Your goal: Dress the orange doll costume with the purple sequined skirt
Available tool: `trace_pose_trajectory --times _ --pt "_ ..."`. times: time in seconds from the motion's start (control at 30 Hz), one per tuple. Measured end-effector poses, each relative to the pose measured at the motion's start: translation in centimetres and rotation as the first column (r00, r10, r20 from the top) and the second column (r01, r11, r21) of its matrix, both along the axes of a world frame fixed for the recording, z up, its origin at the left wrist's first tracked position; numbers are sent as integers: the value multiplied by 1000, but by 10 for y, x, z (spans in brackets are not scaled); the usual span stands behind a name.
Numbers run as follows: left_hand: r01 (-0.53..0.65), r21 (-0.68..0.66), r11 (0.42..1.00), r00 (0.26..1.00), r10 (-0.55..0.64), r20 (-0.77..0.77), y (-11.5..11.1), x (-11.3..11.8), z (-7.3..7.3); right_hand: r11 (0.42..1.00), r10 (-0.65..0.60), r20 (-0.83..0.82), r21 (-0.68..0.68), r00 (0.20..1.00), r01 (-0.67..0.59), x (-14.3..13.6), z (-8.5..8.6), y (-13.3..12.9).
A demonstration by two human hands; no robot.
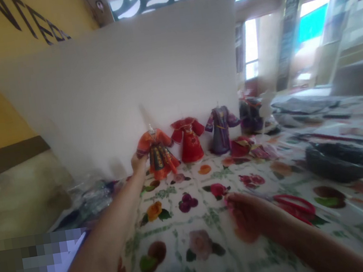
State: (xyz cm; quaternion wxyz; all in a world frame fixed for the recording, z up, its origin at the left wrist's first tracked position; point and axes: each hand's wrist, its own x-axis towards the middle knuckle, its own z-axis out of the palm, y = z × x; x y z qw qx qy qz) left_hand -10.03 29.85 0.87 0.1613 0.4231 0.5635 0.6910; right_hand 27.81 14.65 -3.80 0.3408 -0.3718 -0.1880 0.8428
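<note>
A small orange doll dress (160, 155) with a dark patterned skirt panel stands upright at the back of the table. My left hand (138, 161) is closed at its left sleeve, the fingertips partly hidden behind the cloth. To its right stand a red doll dress (190, 141) and a purple-grey doll robe (221, 131). My right hand (244, 204) is low over the tablecloth, its fingers drawn together; a bit of pink shows at the fingertips, too blurred to name. Red-handled scissors (294, 207) lie just right of this hand.
A white board (144, 69) rises behind the dresses. The table has a fruit-and-flower tablecloth (173, 241). A dark bowl (342, 159) sits at right, and red folded cloth (240, 146) lies by the robe. Clear plastic wrapping (91, 197) is heaped at left.
</note>
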Motion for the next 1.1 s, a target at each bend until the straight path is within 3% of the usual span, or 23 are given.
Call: trace_pose_trajectory --times 0.23,0.43,0.73,1.1 --pt "103 -81 991 992 -97 75 -2 -1 -5 1000 -24 13 10 1000 24 -2 8 -6" --pt "149 -82 985 986 -143 81 -1 7 -4 999 -31 21 13 999 31 0 4 -3" --pt "126 -55 991 987 -119 109 12 11 -5 999 -22 -3 31 1000 22 2 0 -1" --pt "105 -64 992 988 -97 119 9 6 -6 1000 -12 -13 27 1000 13 1 0 -1"
